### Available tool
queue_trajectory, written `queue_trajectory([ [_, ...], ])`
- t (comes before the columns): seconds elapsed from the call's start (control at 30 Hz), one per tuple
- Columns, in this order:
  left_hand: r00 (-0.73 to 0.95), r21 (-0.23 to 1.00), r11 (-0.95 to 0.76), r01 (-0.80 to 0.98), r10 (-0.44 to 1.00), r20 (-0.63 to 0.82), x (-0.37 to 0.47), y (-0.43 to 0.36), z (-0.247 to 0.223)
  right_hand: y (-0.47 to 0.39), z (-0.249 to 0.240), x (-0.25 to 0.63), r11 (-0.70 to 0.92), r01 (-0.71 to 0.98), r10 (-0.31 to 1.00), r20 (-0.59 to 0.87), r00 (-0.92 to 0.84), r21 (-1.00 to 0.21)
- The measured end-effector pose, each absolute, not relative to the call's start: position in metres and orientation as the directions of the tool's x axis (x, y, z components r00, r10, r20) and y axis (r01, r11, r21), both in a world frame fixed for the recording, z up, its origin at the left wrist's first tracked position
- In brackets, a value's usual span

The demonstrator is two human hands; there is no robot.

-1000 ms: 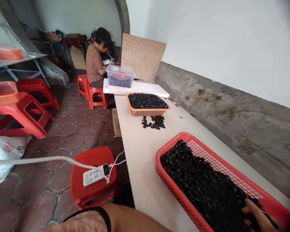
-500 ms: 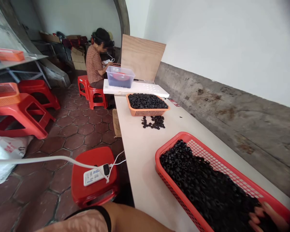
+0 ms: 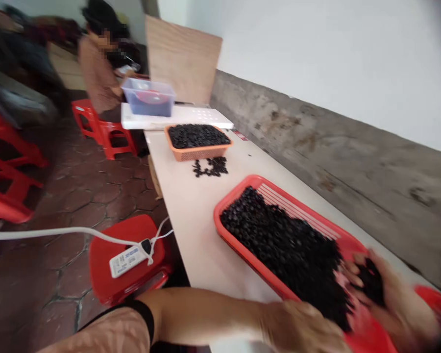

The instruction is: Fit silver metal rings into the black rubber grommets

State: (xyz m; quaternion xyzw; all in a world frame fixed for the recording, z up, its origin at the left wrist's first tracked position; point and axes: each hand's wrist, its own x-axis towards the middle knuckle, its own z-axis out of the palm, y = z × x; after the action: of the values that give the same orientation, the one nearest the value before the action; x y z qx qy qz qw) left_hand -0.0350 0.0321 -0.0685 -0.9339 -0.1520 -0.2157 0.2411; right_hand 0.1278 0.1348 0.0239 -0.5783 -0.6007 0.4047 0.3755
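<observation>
A long red basket (image 3: 257, 182) on the white table holds a heap of small black rings (image 3: 286, 245). My right hand (image 3: 393, 294) is at the basket's right end, palm turned up and fingers curled round a clump of the black rings. My left hand (image 3: 305, 326) lies over the basket's near edge at the bottom, seen from the back; its fingers are blurred and hidden. Part of the red basket floor shows between the heap and my right hand.
Farther along the table (image 3: 191, 215) are scattered black pieces (image 3: 211, 167), an orange basket (image 3: 202, 153) of black pieces and a clear bin (image 3: 149, 98). A seated person (image 3: 99, 73) works beyond. A red stool (image 3: 128, 260) with a power strip (image 3: 127, 262) stands left.
The view has shifted right. My left hand has come into view at the basket's near edge. My right hand, earlier among the rings, now has a clump in it.
</observation>
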Motion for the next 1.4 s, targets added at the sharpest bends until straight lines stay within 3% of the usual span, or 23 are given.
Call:
queue_trajectory([
  [0.1, 0.745, -0.061, -0.9, 0.431, 0.317, 0.586, -0.036, 0.023, -0.067, 0.099, 0.052, 0.136, -0.224, 0.039, 0.974, -0.223, 0.029, -0.974],
  [0.2, 0.624, 0.083, -0.936, 0.342, 0.292, 0.725, -0.035, 0.023, -0.072, 0.057, 0.073, 0.142, -0.262, -0.124, 0.965, -0.262, -0.016, -0.957],
  [0.27, 0.534, 0.113, -0.94, 0.323, 0.279, 0.798, -0.032, 0.028, -0.076, 0.027, 0.076, 0.149, -0.244, -0.166, 0.969, -0.245, -0.017, -0.955],
  [0.37, 0.465, 0.09, -0.945, 0.314, 0.236, 0.853, -0.028, 0.031, -0.075, -0.024, 0.065, 0.16, -0.218, -0.125, 0.975, -0.221, 0.006, -0.968],
  [0.6, 0.449, 0.035, -0.931, 0.362, 0.207, 0.869, -0.026, 0.027, -0.066, -0.081, 0.021, 0.172, -0.33, 0.344, 0.943, -0.321, 0.083, -0.879],
  [0.7, 0.461, 0.039, -0.927, 0.372, 0.221, 0.86, -0.027, 0.027, -0.067, -0.083, 0.016, 0.171, -0.285, 0.418, 0.952, -0.305, 0.02, -0.863],
  [0.8, 0.459, 0.037, -0.929, 0.369, 0.217, 0.862, -0.027, 0.027, -0.067, -0.087, 0.016, 0.173, -0.243, 0.378, 0.96, -0.278, -0.038, -0.893],
  [0.97, 0.469, 0.041, -0.924, 0.38, 0.231, 0.853, -0.028, 0.027, -0.066, -0.103, 0.016, 0.19, -0.229, 0.319, 0.972, -0.234, 0.022, -0.92],
  [1.13, 0.473, 0.022, -0.932, 0.362, 0.205, 0.857, -0.029, 0.028, -0.061, -0.119, 0.015, 0.205, -0.239, 0.16, 0.971, -0.23, 0.071, -0.958],
  [1.27, 0.471, 0.076, -0.937, 0.342, 0.241, 0.849, -0.029, 0.02, -0.044, -0.127, 0.015, 0.21, -0.201, 0.015, 0.978, -0.2, 0.053, -0.98],
  [1.4, 0.657, 0.101, -0.971, 0.217, 0.222, 0.721, -0.017, -0.001, -0.019, -0.13, 0.015, 0.214, -0.156, -0.062, 0.987, -0.158, 0.028, -0.986],
])
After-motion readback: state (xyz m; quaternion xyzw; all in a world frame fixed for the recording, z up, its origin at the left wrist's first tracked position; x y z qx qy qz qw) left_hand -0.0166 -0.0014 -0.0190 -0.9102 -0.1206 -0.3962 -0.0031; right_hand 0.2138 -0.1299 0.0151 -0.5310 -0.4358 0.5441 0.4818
